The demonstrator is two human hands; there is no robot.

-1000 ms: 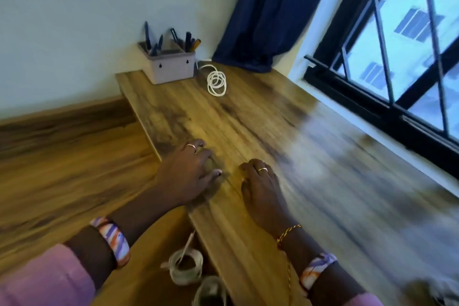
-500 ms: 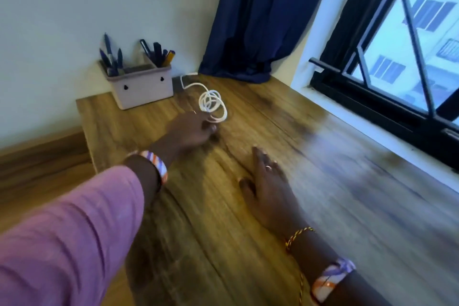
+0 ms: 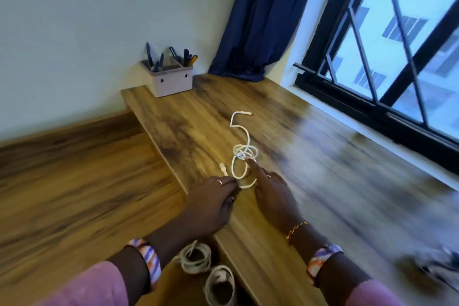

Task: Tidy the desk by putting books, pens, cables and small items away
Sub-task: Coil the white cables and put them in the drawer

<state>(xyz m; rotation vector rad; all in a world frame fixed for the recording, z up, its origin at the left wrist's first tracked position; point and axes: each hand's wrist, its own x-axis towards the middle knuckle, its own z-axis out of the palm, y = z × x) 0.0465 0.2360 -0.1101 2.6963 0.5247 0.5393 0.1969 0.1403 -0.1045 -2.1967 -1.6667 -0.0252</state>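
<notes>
A white cable (image 3: 240, 167) lies half uncoiled on the wooden desk (image 3: 188, 117), one plug end stretched toward the back and the other lying by my left hand. My left hand (image 3: 211, 206) pinches the cable's near loop at the desk's left edge. My right hand (image 3: 273, 196) lies flat on the desk, its index finger stretched out and touching the tangled middle of the cable.
A grey pen holder (image 3: 171, 82) with several pens stands at the desk's back corner by the wall. Two coiled cables (image 3: 196, 257) (image 3: 219, 283) lie on the lower surface below the desk's left edge. A blue curtain (image 3: 258, 20) and a window (image 3: 397, 45) border the right side.
My left hand reached out to the coiled cable near the pen holder and dragged it toward me, loosening it. My right hand slid forward and now touches the cable.
</notes>
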